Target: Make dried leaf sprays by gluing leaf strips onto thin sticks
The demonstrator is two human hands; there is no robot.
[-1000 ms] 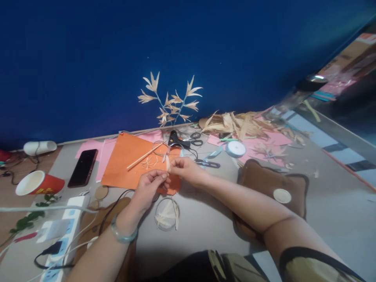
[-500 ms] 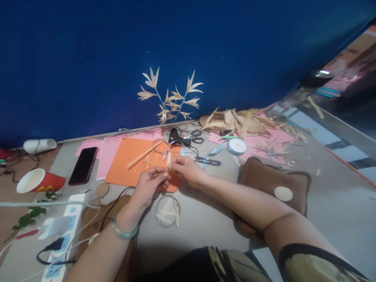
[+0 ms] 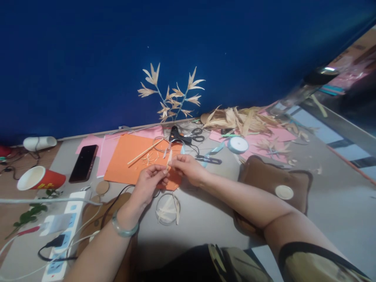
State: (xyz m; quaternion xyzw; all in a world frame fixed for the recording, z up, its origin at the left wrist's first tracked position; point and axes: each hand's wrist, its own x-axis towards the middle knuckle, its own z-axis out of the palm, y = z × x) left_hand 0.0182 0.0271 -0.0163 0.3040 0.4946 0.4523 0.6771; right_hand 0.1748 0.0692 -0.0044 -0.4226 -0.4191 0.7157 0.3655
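Over the orange sheet (image 3: 123, 160), my left hand (image 3: 151, 181) and my right hand (image 3: 188, 167) meet fingertip to fingertip. Between them is a slim, pale corn husk piece (image 3: 170, 156), its tip pointing up; both hands pinch it, and the fingers cover its lower end. Just beyond lie a wooden stick (image 3: 143, 152), thin husk scraps (image 3: 149, 158) and a black glue gun (image 3: 178, 137). Nearer to me, a clear round lid or dish (image 3: 168, 209) holds several pale husk strips. A branch of husk flowers (image 3: 173, 94) stands at the back.
Scissors (image 3: 198, 135), snips (image 3: 208, 159) and a light blue ribbon roll (image 3: 237, 145) lie right of the orange sheet. Dried husks (image 3: 243, 119) are heaped behind. A brown pouch (image 3: 273, 184) sits under my right forearm. At left are a phone (image 3: 84, 163), a paper cup (image 3: 42, 178) and a power strip (image 3: 66, 235).
My hands stay in nearly the same place, fingers still closed on the husk piece. The view has shifted very slightly.
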